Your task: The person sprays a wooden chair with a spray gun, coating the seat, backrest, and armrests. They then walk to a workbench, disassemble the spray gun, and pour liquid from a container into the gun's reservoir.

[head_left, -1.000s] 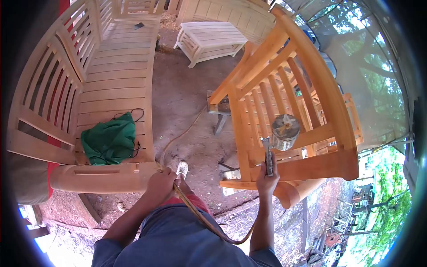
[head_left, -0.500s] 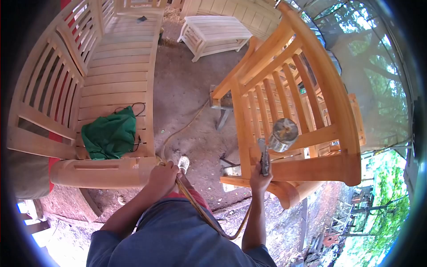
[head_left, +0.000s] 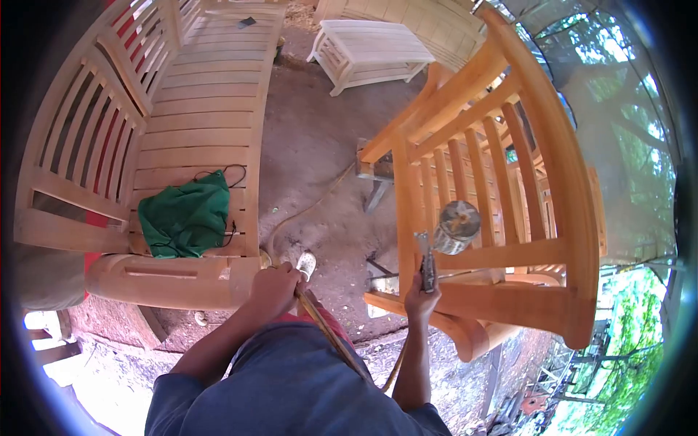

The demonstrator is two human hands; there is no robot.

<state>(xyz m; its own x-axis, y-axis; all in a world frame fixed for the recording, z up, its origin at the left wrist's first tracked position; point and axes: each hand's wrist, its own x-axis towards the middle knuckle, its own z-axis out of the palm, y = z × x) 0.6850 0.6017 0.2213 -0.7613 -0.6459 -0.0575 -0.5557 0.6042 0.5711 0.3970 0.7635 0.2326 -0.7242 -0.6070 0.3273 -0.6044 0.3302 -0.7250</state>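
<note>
My right hand (head_left: 422, 299) is wrapped round the handle of a spray gun (head_left: 427, 270), held upright in front of the slatted end of an orange-brown varnished bench (head_left: 502, 254). A round, stained metal cup (head_left: 456, 229) sits on the gun and overlaps the bench's slats in this view. In front of my waist my left hand (head_left: 276, 287) is closed on a tan hose (head_left: 323, 323), which loops down past my shirt toward the right arm.
A pale unfinished slatted bench (head_left: 196, 116) runs along the left, with a green cloth bag (head_left: 185, 216) on its seat. Farther back stands a whitish slatted table (head_left: 374, 43). The varnished bench rests on a wooden support (head_left: 374, 171). Hose also trails over the dirt floor (head_left: 309, 145).
The view has shifted slightly, so the benches and table appear farther right. The spray gun has moved a little left relative to the varnished bench. Both hands keep their holds.
</note>
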